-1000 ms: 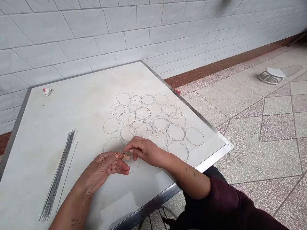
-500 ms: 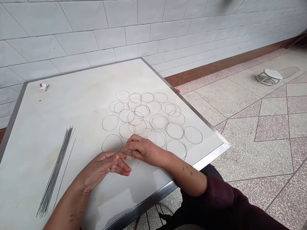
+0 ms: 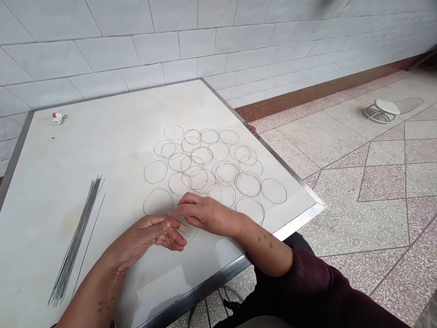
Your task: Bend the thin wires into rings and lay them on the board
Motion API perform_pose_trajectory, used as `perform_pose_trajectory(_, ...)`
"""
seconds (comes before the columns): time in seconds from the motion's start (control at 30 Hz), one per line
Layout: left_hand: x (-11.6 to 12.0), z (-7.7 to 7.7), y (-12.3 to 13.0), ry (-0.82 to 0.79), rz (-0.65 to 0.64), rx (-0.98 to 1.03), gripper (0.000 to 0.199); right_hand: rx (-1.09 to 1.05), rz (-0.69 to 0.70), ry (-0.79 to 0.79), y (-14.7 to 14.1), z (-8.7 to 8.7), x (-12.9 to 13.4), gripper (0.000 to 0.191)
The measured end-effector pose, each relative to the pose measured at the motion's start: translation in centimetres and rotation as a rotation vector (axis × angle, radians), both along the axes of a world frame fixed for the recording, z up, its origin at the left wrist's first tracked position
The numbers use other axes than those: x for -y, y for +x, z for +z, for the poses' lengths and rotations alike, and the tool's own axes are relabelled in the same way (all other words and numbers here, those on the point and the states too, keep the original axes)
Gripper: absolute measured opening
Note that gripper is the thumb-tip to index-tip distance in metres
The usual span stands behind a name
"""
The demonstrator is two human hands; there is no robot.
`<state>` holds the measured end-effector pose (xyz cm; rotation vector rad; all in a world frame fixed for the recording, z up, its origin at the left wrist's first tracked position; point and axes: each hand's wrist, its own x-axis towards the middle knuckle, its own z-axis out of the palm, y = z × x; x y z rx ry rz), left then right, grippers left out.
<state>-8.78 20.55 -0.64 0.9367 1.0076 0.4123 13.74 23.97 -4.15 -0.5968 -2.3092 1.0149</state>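
My left hand (image 3: 159,231) pinches a thin wire ring (image 3: 194,237) between thumb and forefinger, its other fingers curled loosely below. One finger has a tan wrap round it. My right hand (image 3: 203,213) meets the left thumb from the right, fingers closed at the wire; its fingertips partly hide the wire ends. Part of the ring's curve shows below the two hands. Beyond them many thin wire rings (image 3: 243,184) lie overlapping on the white table (image 3: 112,150). Left of my left forearm rests a bundle of straight wires (image 3: 77,241), with a single wire (image 3: 89,237) beside it.
A small red and white object (image 3: 58,118) lies at the table's far left corner. The metal table edge (image 3: 218,283) runs near my body. A tiled wall (image 3: 157,45) stands behind the table. On the floor at right is a white stool (image 3: 382,110).
My right fingertips have moved slightly left, over the left thumb tip. The view has shifted a little. The left hand keeps its pinch.
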Motion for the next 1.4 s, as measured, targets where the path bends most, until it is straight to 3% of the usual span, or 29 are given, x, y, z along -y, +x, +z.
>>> perform_pose_trajectory(0.17, 0.0, -0.3, 0.0, 0.003, -0.036, -0.002, 0.036, 0.054, 0.11, -0.033, 0.3, 1.1, 0.1, 0.051)
perform_pose_trajectory(0.37, 0.0, -0.3, 0.3, -0.017, -0.013, -0.021, 0.033, 0.071, 0.109, 0.007, 0.2, 0.6, 0.0, 0.05)
perform_pose_trajectory(0.53, 0.1, 0.0, 0.7, -0.025, -0.012, -0.005, 0.031, 0.052, 0.083, 0.03, 0.0, 0.4, -0.1, 0.037)
perform_pose_trajectory(0.87, 0.0, -0.6, 1.1, -0.033, 0.107, 0.06, 0.033, -0.041, -0.057, 0.048, -0.5, -0.3, -0.2, 0.017)
perform_pose_trajectory(1.17, 0.2, -1.1, 1.2, -0.052, 0.161, 0.112, 0.027, -0.032, -0.08, -0.008, -0.6, 0.2, -0.1, 0.014)
perform_pose_trajectory(1.4, 0.3, -1.4, 0.9, -0.073, 0.158, 0.222, 0.024, -0.07, -0.079, 0.034, -0.6, -0.1, -0.3, 0.015)
